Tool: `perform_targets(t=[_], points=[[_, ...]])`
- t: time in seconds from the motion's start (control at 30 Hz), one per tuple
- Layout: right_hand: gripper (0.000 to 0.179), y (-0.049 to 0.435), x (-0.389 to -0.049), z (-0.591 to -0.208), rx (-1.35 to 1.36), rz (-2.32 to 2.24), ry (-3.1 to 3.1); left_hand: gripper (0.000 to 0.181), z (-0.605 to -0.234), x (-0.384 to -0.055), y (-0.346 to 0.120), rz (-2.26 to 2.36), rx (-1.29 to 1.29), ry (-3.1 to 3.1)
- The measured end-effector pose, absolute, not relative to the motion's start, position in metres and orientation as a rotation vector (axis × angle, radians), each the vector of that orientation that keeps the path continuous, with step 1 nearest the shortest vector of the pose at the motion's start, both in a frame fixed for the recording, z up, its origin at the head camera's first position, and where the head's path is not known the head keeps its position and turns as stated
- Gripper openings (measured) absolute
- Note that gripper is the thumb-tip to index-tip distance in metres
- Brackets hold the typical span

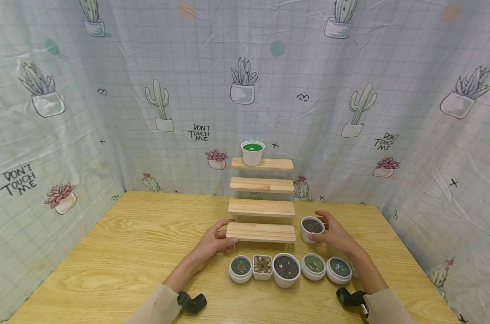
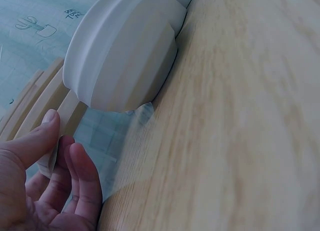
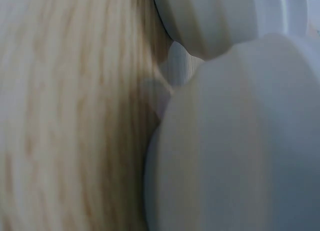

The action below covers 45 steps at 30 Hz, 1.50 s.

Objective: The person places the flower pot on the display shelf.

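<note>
A stepped wooden shelf stand (image 1: 261, 232) with several pale planks stands mid-table. My left hand (image 1: 213, 243) grips the left end of its lowest plank; in the left wrist view the thumb (image 2: 42, 133) lies along the plank edge, with fingers curled beneath. To the right of that plank, my right hand (image 1: 334, 233) holds a white pot (image 1: 307, 236) filled with dark soil, fingers around its far and right sides. On the top plank, toward its left end, sits a white pot with a bright green inside (image 1: 252, 157). The right wrist view hides the right hand behind large white pots (image 3: 240, 141).
Along the front of the stand runs a row of pots: a round green-topped pot (image 1: 241, 276), a square pebble-filled pot (image 1: 263, 274), a larger dark-soil pot (image 1: 285, 282), and two low round pots, one green-topped (image 1: 314, 273) and one grey-green (image 1: 339, 278). A cactus-print curtain (image 1: 245, 117) hangs behind the table.
</note>
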State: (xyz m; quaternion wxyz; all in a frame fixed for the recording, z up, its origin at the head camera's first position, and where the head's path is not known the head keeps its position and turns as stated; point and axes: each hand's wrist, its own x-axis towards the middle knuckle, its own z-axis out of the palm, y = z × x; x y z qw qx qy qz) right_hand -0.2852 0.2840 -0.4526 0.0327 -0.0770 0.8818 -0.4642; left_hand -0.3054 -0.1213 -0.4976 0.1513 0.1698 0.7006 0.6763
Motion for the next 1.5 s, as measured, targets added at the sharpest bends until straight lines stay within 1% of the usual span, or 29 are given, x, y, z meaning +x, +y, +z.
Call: perform_targets(t=[0.4,0.77,1.5], points=[[0.09,0.284,-0.283,-0.452,-0.28,-1.405,2.717,0.075,-0.498,-0.305,-0.122,1.944,0.491,2.006],[0.093,0.286,-0.285,-0.456,-0.24,-1.412,2.703,0.075,-0.498,-0.306,-0.12,1.945,0.464,2.014],[0.092,0.286,-0.282,-0.445,-0.182,-1.374,2.743,0.075,-0.499,-0.306,-0.121,1.945,0.471,2.008]])
